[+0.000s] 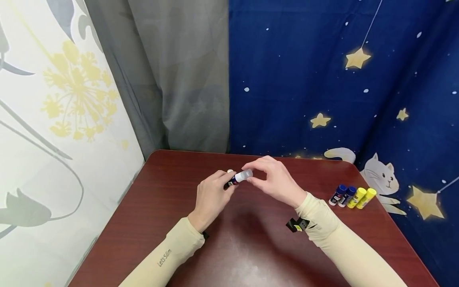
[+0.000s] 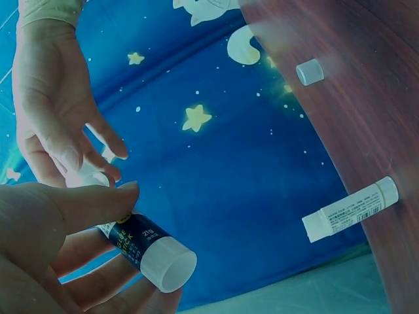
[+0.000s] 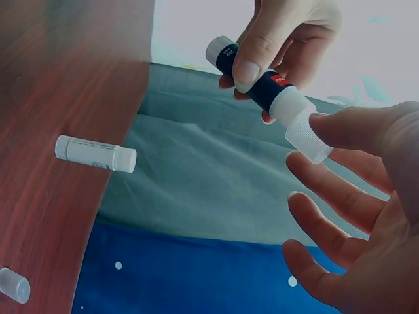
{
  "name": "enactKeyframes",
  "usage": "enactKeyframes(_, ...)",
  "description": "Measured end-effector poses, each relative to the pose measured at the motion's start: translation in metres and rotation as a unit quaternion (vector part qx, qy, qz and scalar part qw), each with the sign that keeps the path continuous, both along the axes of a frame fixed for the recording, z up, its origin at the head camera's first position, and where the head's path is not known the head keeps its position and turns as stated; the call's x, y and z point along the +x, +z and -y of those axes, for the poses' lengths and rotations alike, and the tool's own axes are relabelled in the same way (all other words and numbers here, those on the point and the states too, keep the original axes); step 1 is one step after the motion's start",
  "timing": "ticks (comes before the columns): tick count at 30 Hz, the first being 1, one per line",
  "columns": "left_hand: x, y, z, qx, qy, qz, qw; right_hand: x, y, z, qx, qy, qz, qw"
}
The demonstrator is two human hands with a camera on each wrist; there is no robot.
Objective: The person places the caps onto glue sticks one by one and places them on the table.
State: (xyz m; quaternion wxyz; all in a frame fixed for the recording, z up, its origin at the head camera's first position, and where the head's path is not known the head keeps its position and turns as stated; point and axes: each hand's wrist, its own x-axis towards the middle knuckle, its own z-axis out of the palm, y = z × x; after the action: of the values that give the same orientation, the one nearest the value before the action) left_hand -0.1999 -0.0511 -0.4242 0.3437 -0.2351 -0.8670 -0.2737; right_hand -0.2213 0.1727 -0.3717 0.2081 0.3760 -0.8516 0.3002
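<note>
My left hand [image 1: 214, 192] grips a dark blue glue stick [image 2: 133, 243] round its barrel, the thumb lying along one side. The stick is tilted, its white collar and translucent cap [image 3: 308, 137] toward the right hand. My right hand [image 1: 274, 177] pinches that cap between thumb and index finger, while its other fingers spread apart in the right wrist view. The cap sits at the collar, slightly askew to the barrel. Beyond the hands, a white glue stick [image 3: 95, 154] stands on the table, mostly hidden by the left hand in the head view.
A loose translucent cap [image 2: 310, 72] is on the dark red table [image 1: 157, 223], hidden in the head view. Two blue-capped glue sticks [image 1: 342, 195] and two yellow glue sticks [image 1: 361, 198] stand in a row at the right. Curtains [image 1: 287, 79] hang behind the table's far edge.
</note>
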Motion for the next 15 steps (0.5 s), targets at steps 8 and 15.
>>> enactKeyframes(8,0.0011,-0.0020,0.0012,0.001,0.002,-0.002,1.0000,0.0012,-0.0005,0.0023,0.005,-0.002,0.003,1.000)
enactKeyframes(15,0.0015,-0.0026,0.0016,0.002,-0.004,0.001,1.0000,0.0005,-0.0006,0.0020,-0.002,-0.001,0.029,1.000)
